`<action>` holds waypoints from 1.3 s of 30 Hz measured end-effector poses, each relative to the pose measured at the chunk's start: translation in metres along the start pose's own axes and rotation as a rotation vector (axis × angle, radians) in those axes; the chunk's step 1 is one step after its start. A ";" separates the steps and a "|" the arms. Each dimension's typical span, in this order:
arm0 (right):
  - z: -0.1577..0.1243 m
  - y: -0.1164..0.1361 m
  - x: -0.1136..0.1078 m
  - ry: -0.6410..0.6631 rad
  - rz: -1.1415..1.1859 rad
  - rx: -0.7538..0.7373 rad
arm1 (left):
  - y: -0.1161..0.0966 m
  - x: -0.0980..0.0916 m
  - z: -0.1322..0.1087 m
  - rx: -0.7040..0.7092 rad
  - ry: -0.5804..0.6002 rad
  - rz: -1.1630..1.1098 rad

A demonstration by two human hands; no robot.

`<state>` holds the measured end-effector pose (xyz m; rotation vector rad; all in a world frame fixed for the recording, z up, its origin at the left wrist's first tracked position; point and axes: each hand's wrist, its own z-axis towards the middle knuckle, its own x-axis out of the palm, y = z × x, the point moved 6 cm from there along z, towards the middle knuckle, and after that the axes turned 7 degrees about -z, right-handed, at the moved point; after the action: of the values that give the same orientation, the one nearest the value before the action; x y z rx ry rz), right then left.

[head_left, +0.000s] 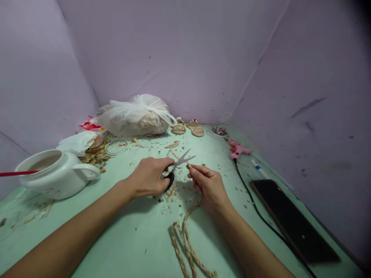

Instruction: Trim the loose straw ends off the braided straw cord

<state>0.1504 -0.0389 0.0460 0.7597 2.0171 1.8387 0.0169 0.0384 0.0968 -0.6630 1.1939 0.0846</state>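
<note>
My left hand (149,175) is closed round the black handles of a pair of scissors (180,160). The blades are spread apart and point up and to the right, with a thin strand between or right against them. In my right hand (209,183), thumb and fingers pinch a braided straw cord (188,218). Its end reaches up toward the blades, and the rest drops below the hand and lies in loops on the table near me. Small straw clippings (173,192) are scattered under both hands.
At left stands a white pot (62,177) with a red stick in it. A white plastic bag (139,116) and small woven sandals (195,128) lie at the back. On the right are a pink glue gun (239,150), its black cable, a marker (259,168) and a dark phone (292,220).
</note>
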 end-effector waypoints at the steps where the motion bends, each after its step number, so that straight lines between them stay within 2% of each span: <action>1: -0.001 0.001 0.000 0.003 -0.002 -0.003 | -0.004 0.004 0.000 0.039 0.019 0.057; 6: -0.001 0.003 -0.001 0.022 -0.073 -0.022 | -0.012 0.014 0.001 0.131 0.045 0.183; 12: 0.000 0.006 0.000 0.039 -0.197 -0.080 | -0.013 0.016 0.000 0.141 0.079 0.260; 17: -0.002 0.009 0.002 0.061 -0.222 -0.121 | -0.012 0.018 -0.001 0.154 0.138 0.259; 26: 0.000 0.007 0.001 0.083 -0.216 -0.148 | -0.007 0.025 -0.001 0.118 0.164 0.152; 29: 0.000 0.005 0.001 0.073 -0.158 -0.112 | -0.006 0.021 0.001 0.109 0.152 0.015; 32: 0.000 0.001 0.002 0.056 -0.121 -0.067 | 0.001 0.011 0.006 0.034 0.032 -0.254; 36: 0.000 -0.001 0.004 0.059 -0.076 -0.045 | 0.028 0.010 0.009 -0.309 -0.134 -0.702; 39: 0.000 -0.001 0.004 0.064 -0.023 -0.028 | 0.037 0.017 0.008 -0.459 -0.137 -0.882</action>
<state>0.1466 -0.0368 0.0459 0.6751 2.0262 1.8971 0.0154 0.0675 0.0680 -1.5122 0.6651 -0.3428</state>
